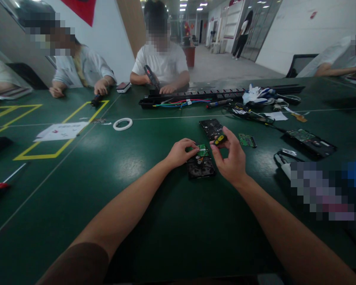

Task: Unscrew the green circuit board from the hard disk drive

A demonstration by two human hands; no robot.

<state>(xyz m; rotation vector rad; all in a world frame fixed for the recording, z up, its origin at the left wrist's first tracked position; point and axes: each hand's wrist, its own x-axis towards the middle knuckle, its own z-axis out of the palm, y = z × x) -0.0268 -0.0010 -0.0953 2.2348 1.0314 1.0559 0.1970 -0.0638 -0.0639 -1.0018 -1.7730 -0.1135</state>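
A black hard drive lies on the green table before me, a green circuit board at its far end. My left hand is closed at the board's left edge, thumb and fingertips against it; how firmly they grip cannot be told. Pinched in my right hand is a small screwdriver with a yellow and black handle, held just above and right of the drive. Its tip is hard to make out. Just behind lies a second hard drive, partly covered by the right fingers.
Right of my hand lies a loose circuit board; farther right is another hard drive. A tape roll, paper and red-handled screwdriver are leftward. A long black strip with wires spans the back; co-workers sit beyond.
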